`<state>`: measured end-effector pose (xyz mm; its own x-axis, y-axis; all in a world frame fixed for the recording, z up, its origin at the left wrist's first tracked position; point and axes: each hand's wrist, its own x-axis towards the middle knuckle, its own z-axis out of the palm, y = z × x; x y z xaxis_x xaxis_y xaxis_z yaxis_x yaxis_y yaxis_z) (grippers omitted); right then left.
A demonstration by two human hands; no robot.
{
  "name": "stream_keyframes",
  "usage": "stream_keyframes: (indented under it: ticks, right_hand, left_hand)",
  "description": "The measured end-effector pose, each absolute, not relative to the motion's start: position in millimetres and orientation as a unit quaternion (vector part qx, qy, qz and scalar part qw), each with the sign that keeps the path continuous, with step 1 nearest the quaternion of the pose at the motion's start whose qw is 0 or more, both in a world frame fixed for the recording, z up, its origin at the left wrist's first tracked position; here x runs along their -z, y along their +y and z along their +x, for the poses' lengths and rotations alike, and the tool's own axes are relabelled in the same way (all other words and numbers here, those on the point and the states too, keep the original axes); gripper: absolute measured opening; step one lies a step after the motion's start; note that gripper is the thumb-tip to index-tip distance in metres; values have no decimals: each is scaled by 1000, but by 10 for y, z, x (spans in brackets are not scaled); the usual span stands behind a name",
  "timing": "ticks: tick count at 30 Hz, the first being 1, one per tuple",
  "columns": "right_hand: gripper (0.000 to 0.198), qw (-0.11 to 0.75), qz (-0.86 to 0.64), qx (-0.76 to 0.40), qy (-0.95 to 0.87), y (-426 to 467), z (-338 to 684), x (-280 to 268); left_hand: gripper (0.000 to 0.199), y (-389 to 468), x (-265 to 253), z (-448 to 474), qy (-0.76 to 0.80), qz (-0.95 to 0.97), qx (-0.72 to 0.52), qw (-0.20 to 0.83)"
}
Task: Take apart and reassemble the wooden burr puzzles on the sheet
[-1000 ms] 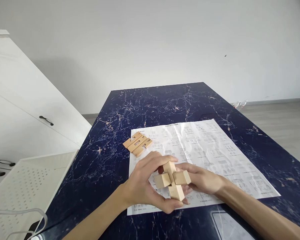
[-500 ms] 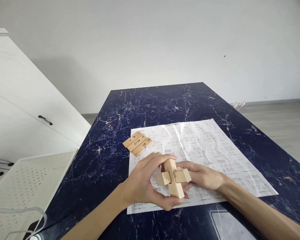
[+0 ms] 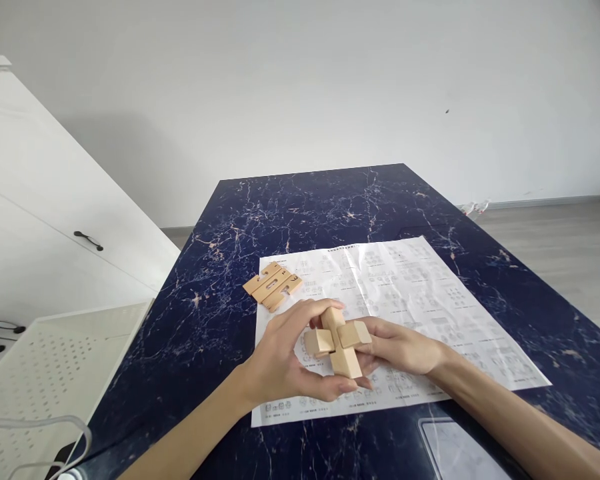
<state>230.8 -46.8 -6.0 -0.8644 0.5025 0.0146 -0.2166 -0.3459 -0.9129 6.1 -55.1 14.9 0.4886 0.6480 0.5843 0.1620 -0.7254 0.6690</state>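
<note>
Left hand [image 3: 283, 353] arched in a C, right hand [image 3: 407, 347] sideways, forearms [image 3: 205, 417] converging

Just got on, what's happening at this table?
A person's left hand and right hand hold crossed wooden blocks above a printed sheet, the left thumb and fingers spanning opposite ends of one block. Flat numbered wooden pieces lie at the sheet's far-left corner, partly over the dark table.

Remotely, I read a dark blue, white-veined tabletop [image 3: 300, 210]; pale tan interlocked blocks [image 3: 337, 341]; honey-tan slotted pieces [image 3: 280, 279], black-numbered; white paper sheet [image 3: 405, 300], grey-printed.
</note>
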Motion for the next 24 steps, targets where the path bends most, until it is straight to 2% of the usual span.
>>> stream_keyframes:
  ticks: [3, 6, 10, 14, 17, 20, 24]
  right_hand:
    - [44, 234, -152, -799, -533, -475, 2290, 18]
    - [42, 264, -217, -765, -545, -493, 2269, -25]
    - [59, 299, -224, -745, -552, -512, 2257, 10]
    - [64, 323, -218, -722, -572, -525, 2264, 38]
    - [55, 338, -227, -663, -628, -555, 2260, 14]
    - [44, 347, -297, -587, -669, -599, 2232, -1]
    - [39, 343, -364, -538, -679, -631, 2190, 5]
  left_hand:
    - [74, -534, -184, 65, 252, 828, -446, 231]
    - [73, -521, -217, 81, 263, 838, -460, 128]
    - [68, -514, -229, 93, 310, 827, -468, 35]
    - [67, -509, -225, 84, 333, 821, -464, -2]
    - [61, -505, -219, 78, 340, 820, -460, -21]
    - [57, -503, -201, 72, 348, 818, -458, -31]
    - [58, -504, -156, 61, 366, 820, -439, -25]
